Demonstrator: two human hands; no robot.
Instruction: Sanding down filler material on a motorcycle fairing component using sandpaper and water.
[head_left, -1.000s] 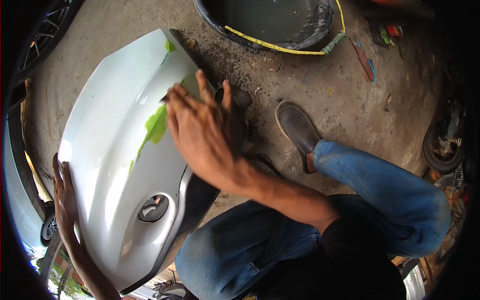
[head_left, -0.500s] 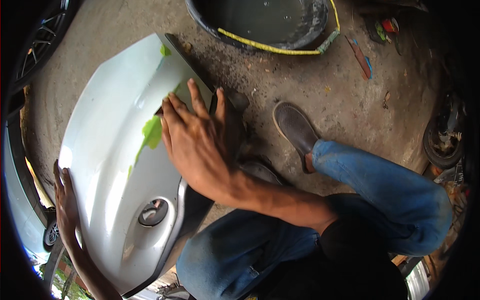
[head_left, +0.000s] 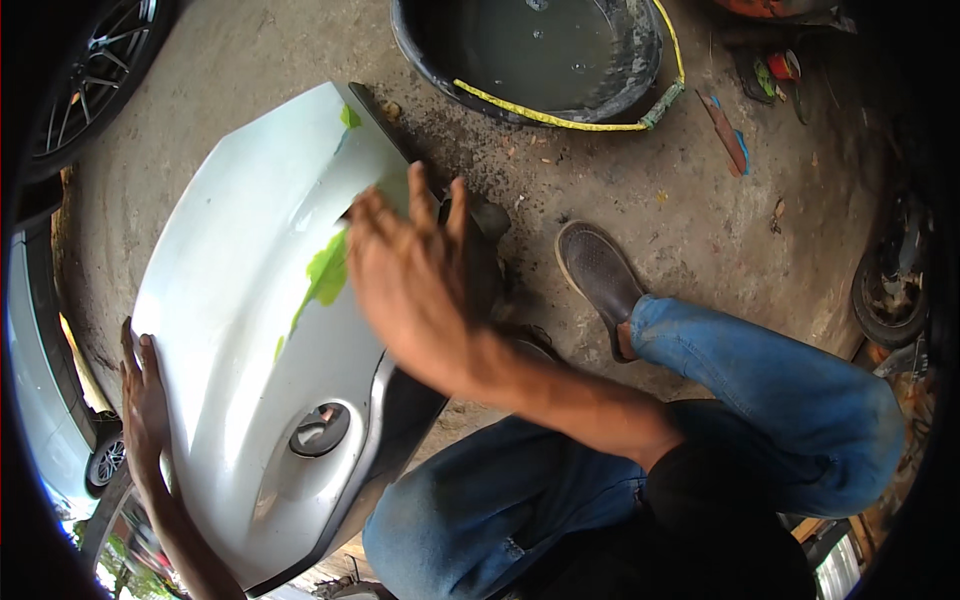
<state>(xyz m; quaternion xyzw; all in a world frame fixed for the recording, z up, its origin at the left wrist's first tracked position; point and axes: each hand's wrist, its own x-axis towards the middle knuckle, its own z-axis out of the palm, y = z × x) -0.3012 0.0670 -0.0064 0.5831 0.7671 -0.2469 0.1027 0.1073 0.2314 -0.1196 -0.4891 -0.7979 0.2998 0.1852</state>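
Okay, right hand (head_left: 410, 285) blurred on white bumper (head_left: 225, 300) beside green patch (head_left: 326, 270), can't tell its grip; left hand (head_left: 147, 405) along bumper's edge, fingers extended, grip released.

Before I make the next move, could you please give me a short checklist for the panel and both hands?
1. Left hand at the white panel's left edge: ok.
2. Right hand on the panel, beside the large green patch: ok.
3. Dark piece at the right fingertips held firmly: cannot tell, mostly hidden.
4. All green areas in full view: cannot tell, the right hand may cover some.
5. Dark basin apart from the panel: ok.
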